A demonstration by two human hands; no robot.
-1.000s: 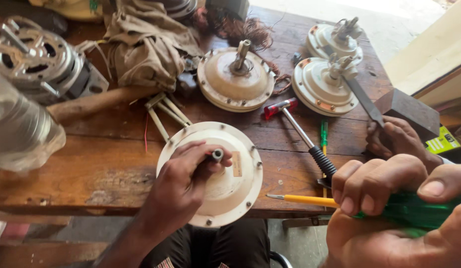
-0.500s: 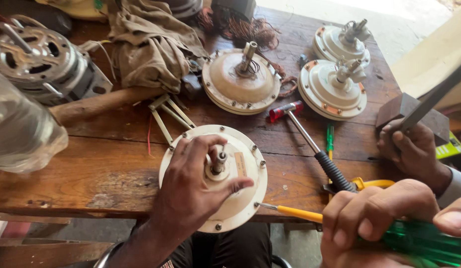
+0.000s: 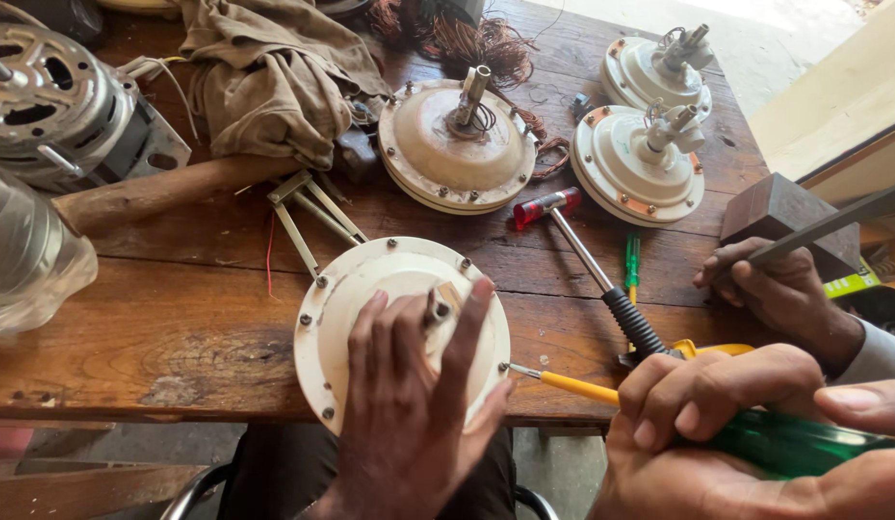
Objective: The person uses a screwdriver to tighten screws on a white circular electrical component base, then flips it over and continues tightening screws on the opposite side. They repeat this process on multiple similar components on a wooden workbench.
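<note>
Your left hand (image 3: 409, 404) has spread flat over the white motor housing (image 3: 341, 299) at the table's (image 3: 129, 337) near edge, steadying it, while your right hand (image 3: 726, 433) grips the green-handled screwdriver (image 3: 804, 448).

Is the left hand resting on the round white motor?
Yes, the left hand lies flat on the white motor, fingers around its shaft.

A worn wooden counter (image 3: 129, 327) fills most of the view, its planks scratched, stained and cracked near the front edge. Beyond its far right corner lies a pale concrete floor (image 3: 775, 48) in bright daylight. A light yellow wall (image 3: 842, 96) with a wooden edge stands at the right. Under the counter, a dim floor shows.
</note>
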